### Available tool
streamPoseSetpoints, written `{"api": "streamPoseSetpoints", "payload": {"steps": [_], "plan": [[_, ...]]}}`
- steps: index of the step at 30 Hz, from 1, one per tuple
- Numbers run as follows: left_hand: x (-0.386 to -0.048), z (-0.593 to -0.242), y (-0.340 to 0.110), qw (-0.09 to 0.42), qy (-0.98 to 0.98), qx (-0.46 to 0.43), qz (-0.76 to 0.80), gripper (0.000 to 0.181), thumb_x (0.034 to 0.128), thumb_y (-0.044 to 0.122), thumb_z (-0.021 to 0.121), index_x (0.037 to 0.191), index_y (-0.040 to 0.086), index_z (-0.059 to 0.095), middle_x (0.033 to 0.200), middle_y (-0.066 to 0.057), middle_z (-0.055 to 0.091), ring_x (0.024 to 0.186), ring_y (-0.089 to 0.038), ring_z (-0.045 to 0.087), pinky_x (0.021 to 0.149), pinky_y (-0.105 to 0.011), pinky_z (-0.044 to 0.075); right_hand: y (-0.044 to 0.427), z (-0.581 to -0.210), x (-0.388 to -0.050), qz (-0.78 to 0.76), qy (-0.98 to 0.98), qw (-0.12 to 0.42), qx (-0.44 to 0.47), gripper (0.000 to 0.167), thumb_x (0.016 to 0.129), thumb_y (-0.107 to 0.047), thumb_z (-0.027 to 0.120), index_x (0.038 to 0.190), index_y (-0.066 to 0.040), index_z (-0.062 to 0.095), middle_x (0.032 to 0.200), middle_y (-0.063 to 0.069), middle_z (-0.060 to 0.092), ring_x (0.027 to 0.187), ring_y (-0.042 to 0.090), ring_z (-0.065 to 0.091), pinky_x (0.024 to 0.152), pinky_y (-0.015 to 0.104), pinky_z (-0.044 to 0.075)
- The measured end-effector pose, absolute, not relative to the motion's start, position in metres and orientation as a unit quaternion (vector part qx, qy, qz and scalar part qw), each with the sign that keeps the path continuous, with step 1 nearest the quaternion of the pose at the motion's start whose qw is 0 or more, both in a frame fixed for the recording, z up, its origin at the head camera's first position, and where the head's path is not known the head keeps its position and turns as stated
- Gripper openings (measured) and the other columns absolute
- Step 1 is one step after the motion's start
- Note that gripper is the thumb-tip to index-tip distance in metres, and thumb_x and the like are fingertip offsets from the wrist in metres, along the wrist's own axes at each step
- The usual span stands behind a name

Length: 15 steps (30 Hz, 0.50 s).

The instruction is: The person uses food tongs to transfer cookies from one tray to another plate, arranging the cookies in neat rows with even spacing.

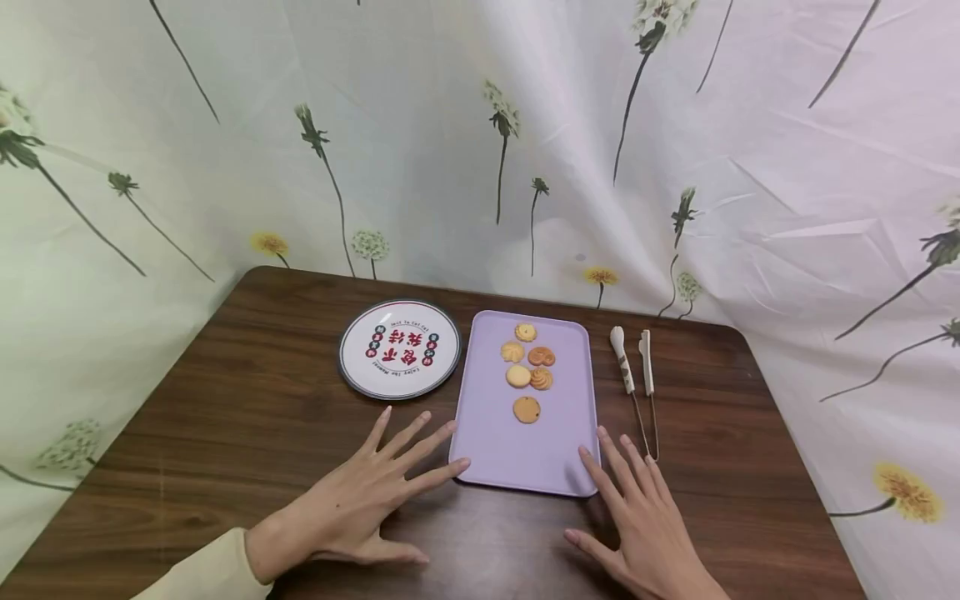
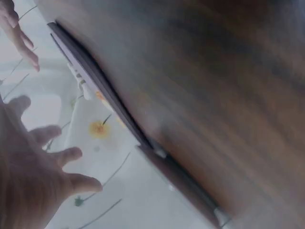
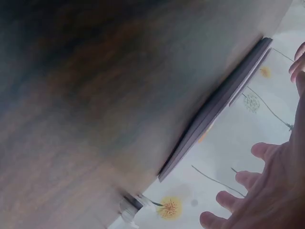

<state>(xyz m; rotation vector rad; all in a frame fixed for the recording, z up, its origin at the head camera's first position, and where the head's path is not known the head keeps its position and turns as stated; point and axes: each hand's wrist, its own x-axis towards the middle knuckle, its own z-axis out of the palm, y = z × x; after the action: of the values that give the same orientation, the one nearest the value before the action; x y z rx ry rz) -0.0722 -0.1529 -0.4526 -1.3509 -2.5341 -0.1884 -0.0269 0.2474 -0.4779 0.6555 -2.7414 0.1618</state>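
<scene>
Six cookies (image 1: pixel 527 409) sitting on a lavender rectangular tray (image 1: pixel 566 417), which is right in the middle of the table between two hands. They run in a loose column: a fluted round one at the far end, then a flower-shaped one beside a pretzel-shaped one, then a pale plain round next to a swirl, and a flat brown one closest to the person. Left hand (image 1: pixel 367 492) is palm down at the near left corner, all fingers spread apart, index tip overlapping the tray edge from the head view. Right hand (image 1: pixel 645 525) is at the near right corner, fingers spread apart too, index tip over that edge. Can't really tell if either fingertip actually touches the tray. Just past the tray's right side lies a pair of tongs (image 1: pixel 625 367), white ends pointing away, metal bend near the right hand's fingers. On the other side, just beside the tray, there's a white round plate (image 1: pixel 356 342) with a dark rim and red Chinese characters. Everything's on a dark wood-grain table (image 1: pixel 225 400), cream sleeve (image 1: pixel 210 571) on the left arm, and a pale dandelion-print cloth (image 1: pixel 435 125) hanging behind it all
</scene>
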Motion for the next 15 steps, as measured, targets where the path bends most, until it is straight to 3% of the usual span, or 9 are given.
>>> {"api": "streamPoseSetpoints", "payload": {"steps": [6,9,12,15], "plan": [[-0.082,-0.448,-0.152,0.120,-0.891,-0.408,-0.162,0.092,0.0896,0.044,0.080,0.166,0.028,0.030,0.173,-0.008,0.028,0.153,-0.036,0.040,0.120,-0.069,0.043,0.250,-0.468,-0.036,0.100,-0.954,0.189,0.211,0.085,0.094,-0.060,0.067,0.162,-0.019,0.039,0.170,0.011,0.035,0.150,0.041,0.039,0.134,0.019,-0.011],[-0.091,-0.444,-0.152,0.138,-0.906,-0.338,-0.215,0.083,0.0913,0.037,0.080,0.162,0.022,0.040,0.165,-0.008,0.042,0.147,-0.030,0.048,0.118,-0.058,0.051,0.253,-0.461,-0.045,0.127,-0.947,0.221,0.196,0.082,0.093,-0.049,0.072,0.160,-0.014,0.042,0.165,0.015,0.042,0.144,0.043,0.046,0.139,0.034,0.013],[-0.101,-0.440,-0.152,0.154,-0.919,-0.251,-0.263,0.069,0.0932,0.035,0.078,0.153,0.014,0.052,0.153,-0.012,0.054,0.139,-0.031,0.054,0.116,-0.055,0.053,0.258,-0.455,-0.056,0.153,-0.942,0.247,0.168,0.081,0.090,-0.039,0.079,0.157,-0.009,0.046,0.161,0.019,0.047,0.139,0.045,0.052,0.123,0.055,0.043],[-0.112,-0.437,-0.158,0.162,-0.926,-0.182,-0.287,0.060,0.0945,0.031,0.077,0.146,0.006,0.058,0.145,-0.019,0.059,0.134,-0.038,0.055,0.114,-0.059,0.051,0.263,-0.453,-0.070,0.172,-0.945,0.250,0.124,0.078,0.087,-0.032,0.082,0.154,-0.006,0.050,0.156,0.021,0.052,0.132,0.045,0.056,0.098,0.066,0.057]]}}
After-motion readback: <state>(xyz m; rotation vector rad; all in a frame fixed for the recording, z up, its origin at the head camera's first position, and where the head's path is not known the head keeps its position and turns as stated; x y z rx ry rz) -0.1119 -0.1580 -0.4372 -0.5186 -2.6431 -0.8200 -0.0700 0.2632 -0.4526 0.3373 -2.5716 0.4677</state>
